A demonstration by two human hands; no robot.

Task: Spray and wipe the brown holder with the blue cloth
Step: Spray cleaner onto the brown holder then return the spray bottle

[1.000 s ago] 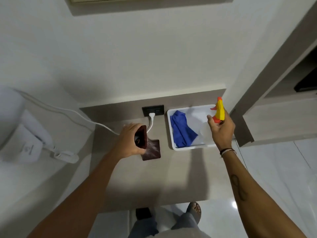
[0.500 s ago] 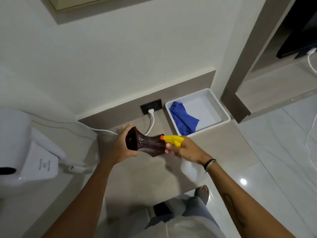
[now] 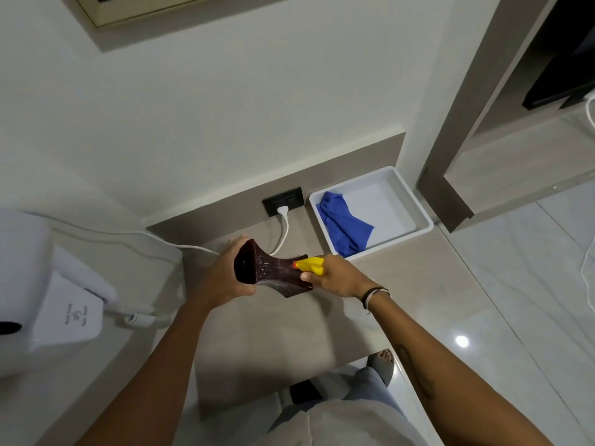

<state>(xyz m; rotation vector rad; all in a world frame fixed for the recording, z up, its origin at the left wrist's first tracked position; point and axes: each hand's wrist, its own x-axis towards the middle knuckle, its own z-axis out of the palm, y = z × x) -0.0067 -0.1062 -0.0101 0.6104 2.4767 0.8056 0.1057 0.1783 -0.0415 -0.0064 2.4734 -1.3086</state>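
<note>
My left hand [image 3: 222, 278] grips the brown holder [image 3: 270, 272] by its narrow open end and holds it on its side above the counter. The holder's wide base points right. My right hand [image 3: 338, 278] is closed on a spray bottle with a yellow head [image 3: 310, 264]; its orange nozzle sits right against the holder's side. The bottle's body is hidden under my hand. The blue cloth [image 3: 346, 226] lies crumpled in the left half of a white tray [image 3: 415, 207] at the back right of the counter.
A black wall socket [image 3: 283, 201] with a white plug and cable sits behind the holder. A white wall-mounted hair dryer [image 3: 48, 294] with a coiled cord hangs at the left. The counter's front edge is near my legs; shiny floor tiles lie to the right.
I lifted the holder off the counter and tipped it sideways. My right hand carried the spray bottle from the tray over to the holder, and the nozzle now touches it.
</note>
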